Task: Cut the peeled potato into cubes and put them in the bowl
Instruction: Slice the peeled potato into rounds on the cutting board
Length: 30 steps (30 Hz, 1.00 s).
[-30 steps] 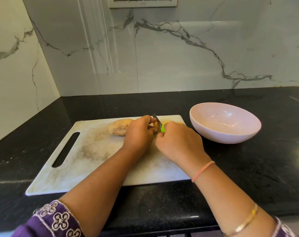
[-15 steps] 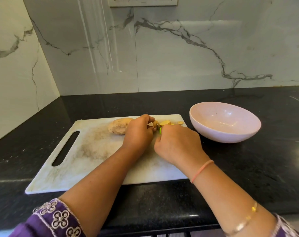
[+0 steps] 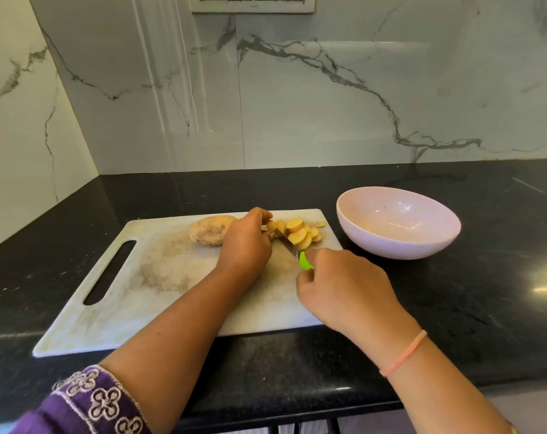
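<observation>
Shows a white cutting board (image 3: 172, 277), smudged grey-brown across its middle. Sets pale yellow flesh on the cut potato (image 3: 299, 234) against the dull tan, dark-flecked whole potato (image 3: 208, 233). Pairs a bright lime-green handle with a steel-grey blade on the knife (image 3: 304, 260). Gives the bowl (image 3: 400, 242) a plain, pale pinkish lilac with white glints. Spreads black, faintly speckled grey, over the countertop (image 3: 454, 308). Runs dark grey veins through the white marble wall (image 3: 297, 104). Decks the purple sleeve (image 3: 93, 399) with white embroidered flower loops. Rings the right wrist with a thin coral-pink band (image 3: 403, 355).
</observation>
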Motion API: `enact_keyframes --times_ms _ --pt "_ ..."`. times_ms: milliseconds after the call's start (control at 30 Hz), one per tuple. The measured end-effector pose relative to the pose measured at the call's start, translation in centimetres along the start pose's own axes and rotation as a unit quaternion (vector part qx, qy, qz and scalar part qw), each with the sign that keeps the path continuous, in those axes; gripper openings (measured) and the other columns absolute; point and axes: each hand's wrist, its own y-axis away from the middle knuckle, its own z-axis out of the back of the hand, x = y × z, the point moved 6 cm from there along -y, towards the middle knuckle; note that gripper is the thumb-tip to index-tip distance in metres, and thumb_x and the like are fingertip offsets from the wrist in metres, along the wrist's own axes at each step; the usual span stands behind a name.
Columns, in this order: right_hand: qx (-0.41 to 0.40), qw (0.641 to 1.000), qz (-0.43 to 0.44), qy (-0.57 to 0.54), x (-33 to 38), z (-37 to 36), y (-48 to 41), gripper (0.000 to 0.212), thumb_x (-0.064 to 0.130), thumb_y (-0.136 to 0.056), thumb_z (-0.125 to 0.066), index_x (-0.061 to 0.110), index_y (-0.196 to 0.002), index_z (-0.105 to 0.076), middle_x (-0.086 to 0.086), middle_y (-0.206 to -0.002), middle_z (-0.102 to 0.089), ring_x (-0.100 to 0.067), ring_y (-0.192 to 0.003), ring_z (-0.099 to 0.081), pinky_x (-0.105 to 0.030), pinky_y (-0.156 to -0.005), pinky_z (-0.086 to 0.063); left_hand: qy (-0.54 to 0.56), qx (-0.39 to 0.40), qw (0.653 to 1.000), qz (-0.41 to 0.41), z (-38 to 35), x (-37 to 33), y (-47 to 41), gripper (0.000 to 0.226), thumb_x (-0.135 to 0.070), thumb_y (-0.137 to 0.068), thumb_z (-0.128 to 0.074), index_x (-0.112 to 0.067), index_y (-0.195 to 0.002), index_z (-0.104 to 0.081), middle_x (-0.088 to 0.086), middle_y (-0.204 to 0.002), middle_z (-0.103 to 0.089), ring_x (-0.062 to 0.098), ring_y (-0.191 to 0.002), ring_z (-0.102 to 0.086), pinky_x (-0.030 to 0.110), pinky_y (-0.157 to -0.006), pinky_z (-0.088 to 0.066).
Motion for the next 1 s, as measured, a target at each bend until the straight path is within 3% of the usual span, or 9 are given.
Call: enact_keyframes --times_ms 100,233,400,533,700,1000 --pt "0.008 0.999 -0.027 -0.025 -1.0 0.5 0.2 0.038 0.036 -0.094 -0.038 0.022 -0.125 -0.055 -0.001 -0.096 -0.062 -0.022 -0.090 -0.059 -0.036 -0.077 -0.050 -0.004 0.007 1.000 -0.005 -0.4 0.1 0.1 0.033 -0.007 -0.094 -0.055 -0.018 -0.126 -0.054 0.003 -0.122 -0.061 0.017 -0.106 -0.058 0.020 -0.077 -0.041" --pt "0.008 0.998 -0.025 -0.050 -1.4 0.2 0.2 0.038 0.036 -0.094 -0.038 0.021 -0.125 -0.055 0.002 -0.083 -0.061 -0.019 -0.080 -0.060 -0.033 -0.068 -0.049 -0.020 0.006 1.000 -0.017 -0.3 0.0 0.3 0.037 -0.006 -0.095 -0.052 -0.019 -0.129 -0.054 0.002 -0.123 -0.062 0.016 -0.103 -0.059 0.019 -0.077 -0.041" --pt "-0.055 0.996 -0.023 -0.065 -1.8 0.9 -0.2 0.037 0.034 -0.095 -0.037 0.023 -0.127 -0.054 0.001 -0.084 -0.062 -0.020 -0.079 -0.060 -0.031 -0.063 -0.047 -0.061 0.014 0.997 -0.045 -0.2 -0.7 0.1 0.038 -0.005 -0.094 -0.047 -0.022 -0.126 -0.058 0.002 -0.120 -0.062 0.018 -0.100 -0.057 0.022 -0.079 -0.043" --pt "-0.088 0.993 -0.016 -0.083 -2.0 1.0 -0.8 0.036 0.032 -0.096 -0.038 0.024 -0.127 -0.054 0.004 -0.063 -0.048 -0.019 -0.070 -0.057 -0.031 -0.055 -0.042 -0.057 0.030 0.996 -0.053 -0.5 -0.7 0.3 0.036 -0.008 -0.095 -0.046 -0.022 -0.126 -0.060 0.002 -0.123 -0.049 0.012 -0.096 -0.048 0.017 -0.081 -0.037" --pt "-0.091 0.991 -0.024 -0.094 -2.4 0.6 -1.1 0.034 0.032 -0.097 -0.037 0.024 -0.125 -0.055 0.003 -0.065 -0.049 -0.019 -0.070 -0.057 -0.031 -0.053 -0.041 -0.042 0.038 0.997 -0.060 -0.7 -1.0 0.3 0.035 -0.008 -0.096 -0.046 -0.021 -0.125 -0.062 0.001 -0.119 -0.041 0.008 -0.093 -0.042 0.015 -0.080 -0.034" --pt "-0.091 0.990 -0.027 -0.105 -2.7 0.0 -1.4 0.031 0.032 -0.096 -0.037 0.025 -0.117 -0.059 0.003 -0.065 -0.050 -0.019 -0.069 -0.058 -0.031 -0.053 -0.041 -0.071 0.041 0.995 -0.062 -0.5 -1.1 0.6 0.041 -0.018 -0.092 -0.052 -0.016 -0.133 -0.053 0.002 -0.129 -0.046 0.007 -0.093 -0.046 0.017 -0.081 -0.038"
